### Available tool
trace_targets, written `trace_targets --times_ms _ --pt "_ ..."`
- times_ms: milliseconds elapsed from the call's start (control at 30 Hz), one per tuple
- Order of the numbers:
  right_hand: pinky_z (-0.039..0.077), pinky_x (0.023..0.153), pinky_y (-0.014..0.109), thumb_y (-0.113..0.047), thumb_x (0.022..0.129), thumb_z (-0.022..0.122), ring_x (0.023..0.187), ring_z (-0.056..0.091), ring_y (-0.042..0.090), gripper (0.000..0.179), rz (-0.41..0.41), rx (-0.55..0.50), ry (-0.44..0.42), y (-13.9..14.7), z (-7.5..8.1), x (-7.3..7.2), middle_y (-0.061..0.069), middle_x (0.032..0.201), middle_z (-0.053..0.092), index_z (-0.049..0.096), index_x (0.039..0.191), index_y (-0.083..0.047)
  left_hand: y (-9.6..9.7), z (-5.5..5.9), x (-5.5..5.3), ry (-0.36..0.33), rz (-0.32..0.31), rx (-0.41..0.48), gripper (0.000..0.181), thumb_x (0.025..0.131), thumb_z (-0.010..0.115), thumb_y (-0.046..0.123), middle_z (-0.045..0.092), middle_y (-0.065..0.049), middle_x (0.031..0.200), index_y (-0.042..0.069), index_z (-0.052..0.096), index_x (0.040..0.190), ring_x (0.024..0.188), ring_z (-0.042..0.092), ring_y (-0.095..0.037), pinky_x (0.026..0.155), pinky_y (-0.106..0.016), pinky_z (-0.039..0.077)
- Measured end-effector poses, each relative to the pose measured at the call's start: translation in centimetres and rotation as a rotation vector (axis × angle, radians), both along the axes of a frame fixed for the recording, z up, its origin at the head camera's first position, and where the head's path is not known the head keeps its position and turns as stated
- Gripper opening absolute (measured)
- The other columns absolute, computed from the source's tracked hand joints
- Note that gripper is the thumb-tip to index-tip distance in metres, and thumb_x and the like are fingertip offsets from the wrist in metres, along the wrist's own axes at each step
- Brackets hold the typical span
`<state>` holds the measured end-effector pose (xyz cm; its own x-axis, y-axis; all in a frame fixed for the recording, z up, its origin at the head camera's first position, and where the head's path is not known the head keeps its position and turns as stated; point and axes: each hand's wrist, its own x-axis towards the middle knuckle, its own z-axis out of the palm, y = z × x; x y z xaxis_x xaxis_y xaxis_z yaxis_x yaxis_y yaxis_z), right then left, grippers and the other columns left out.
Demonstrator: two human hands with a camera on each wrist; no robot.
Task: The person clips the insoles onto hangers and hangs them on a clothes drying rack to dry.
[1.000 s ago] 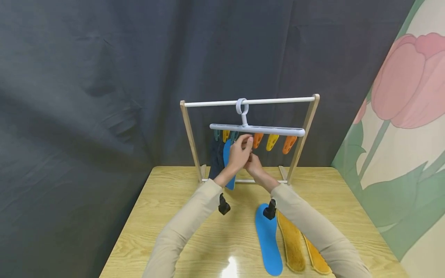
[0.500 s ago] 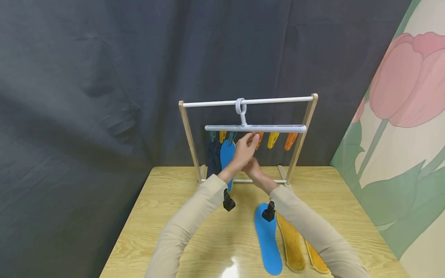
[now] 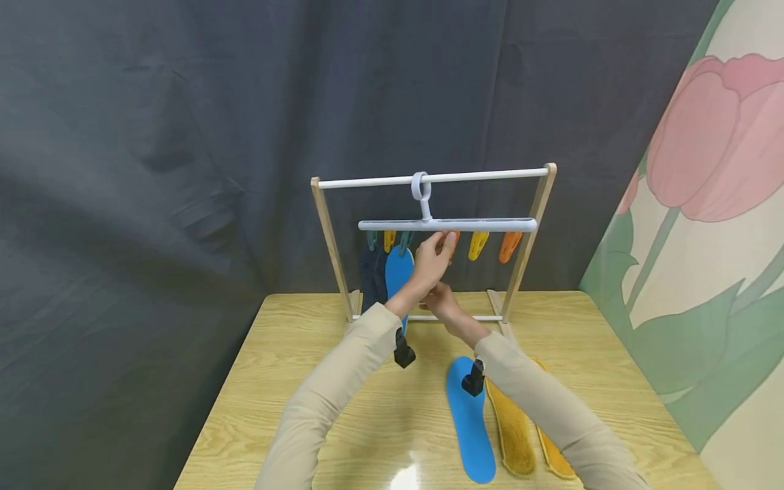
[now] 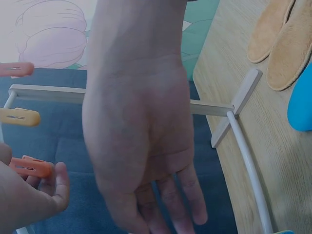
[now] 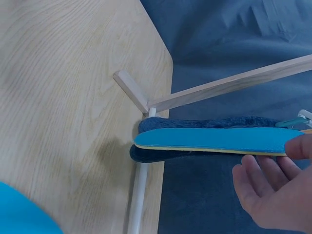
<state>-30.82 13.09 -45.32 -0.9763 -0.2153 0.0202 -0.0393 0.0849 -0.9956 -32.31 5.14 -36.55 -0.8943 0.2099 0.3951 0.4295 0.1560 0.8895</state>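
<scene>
In the head view my left hand [image 3: 431, 262] reaches up under the pale hanger bar [image 3: 484, 225] and pinches an orange clothespin [image 4: 31, 166], seen between thumb and fingers in the left wrist view. My right hand [image 3: 450, 309] is lower, partly behind the left wrist. Its fingers [image 4: 170, 200] look loose and nearly straight, and its palm shows bare. A blue insole [image 5: 214, 140] hangs from a teal clothespin [image 3: 405, 241]; the right thumb overlaps its upper end in the right wrist view. Dark insoles [image 5: 204, 125] hang beside it.
The hanger hooks over the white rail [image 3: 490, 176] of a wooden stand [image 3: 331, 245]. Yellow [image 3: 478, 245] and orange clothespins [image 3: 510, 246] hang at right. On the table [image 3: 294, 381] lie a blue insole [image 3: 470, 429] and two tan insoles [image 3: 511, 429], partly under the right sleeve.
My left hand has shifted slightly right, from beside the blue insole to the orange clothespin, and grips it. The hanger bar has turned a little. The right hand has stayed low.
</scene>
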Motion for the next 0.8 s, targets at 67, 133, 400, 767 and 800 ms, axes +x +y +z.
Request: trace_targets --times_ms 67,133,400,767,800 --pt "0.048 0.096 0.047 0.005 0.1 0.047 0.109 0.06 0.036 0.026 0.005 0.013 -0.021 0.0 0.3 0.5 0.023 0.122 0.058 0.055 0.125 0.009 0.1 0.0 -0.1 0.007 0.014 -0.009 0.032 0.107 0.046 0.022 0.061 -0.02 0.097 -0.005 0.061 0.116 0.088 0.063 -0.033 0.073 -0.026 0.054" --pt "0.047 0.098 0.049 0.005 0.101 0.046 0.112 0.058 0.039 0.032 0.018 0.006 -0.033 0.1 0.2 0.6 0.028 0.128 0.055 0.049 0.133 0.011 0.2 0.0 -0.2 0.011 0.027 -0.018 0.032 0.107 0.045 0.022 0.058 -0.018 0.095 -0.006 0.061 0.109 0.086 0.062 -0.034 0.073 -0.027 0.054" --pt "0.049 0.095 0.047 -0.001 0.104 0.046 0.11 0.058 0.038 0.032 0.03 0.025 -0.014 0.5 -1.0 0.6 0.025 0.124 0.058 0.049 0.133 0.009 0.3 -0.1 -0.5 0.057 0.099 -0.046 0.033 0.107 0.047 0.021 0.057 -0.017 0.09 -0.005 0.062 0.094 0.075 0.06 -0.026 0.067 -0.024 0.052" --pt "0.045 0.1 0.052 -0.007 0.105 0.046 0.121 0.053 0.045 0.038 0.029 0.091 -0.104 1.2 -2.8 1.3 0.03 0.129 0.056 0.045 0.139 0.011 -0.2 -0.5 -1.0 0.002 0.042 -0.043 0.035 0.107 0.044 0.021 0.06 -0.022 0.098 -0.009 0.062 0.103 0.093 0.063 -0.039 0.069 -0.025 0.055" --pt "0.044 0.101 0.053 -0.007 0.105 0.046 0.121 0.053 0.045 0.038 0.03 0.096 -0.105 1.3 -3.0 1.4 0.029 0.129 0.056 0.045 0.139 0.011 -0.3 -0.5 -1.0 -0.006 0.039 -0.047 0.035 0.107 0.044 0.021 0.06 -0.023 0.099 -0.009 0.061 0.103 0.094 0.063 -0.039 0.069 -0.025 0.055"
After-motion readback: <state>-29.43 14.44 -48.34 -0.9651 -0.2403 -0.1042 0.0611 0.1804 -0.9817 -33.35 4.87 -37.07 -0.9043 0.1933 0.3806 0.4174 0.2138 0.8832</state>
